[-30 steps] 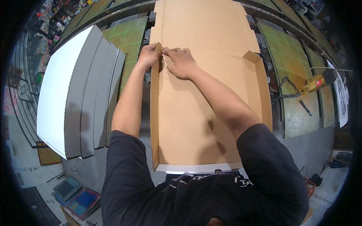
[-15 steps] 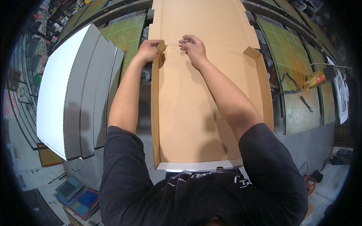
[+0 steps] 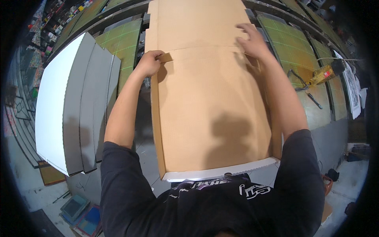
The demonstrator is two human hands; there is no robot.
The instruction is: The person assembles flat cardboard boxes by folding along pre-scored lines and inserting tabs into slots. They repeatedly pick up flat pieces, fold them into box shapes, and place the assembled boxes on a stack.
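A worker leans over a large brown cardboard sheet (image 3: 213, 106) on a green-matted workbench (image 3: 126, 39), hands set well apart at opp. sides of its crease line. Left hand (image 3: 149, 63) is curled narrow, pinching a small flap (image 3: 166, 57) at the sheet's left edge; right hand (image 3: 251, 41) lies spread flat, fingers wide, pressing near the right edge. The sheet's long axis runs straight away from the worker, near end w/ a white edge (image 3: 221, 172) just under the chest, far end past both hands. Between the hands: bare cardboard. Left of the left arm, a gap of bench, then a fanned stack of white and grey boards (image 3: 67, 106). Right of the right arm, a strip of mat, then a yellow power drill (image 3: 325, 74) w/ cable, well apart from the hand.
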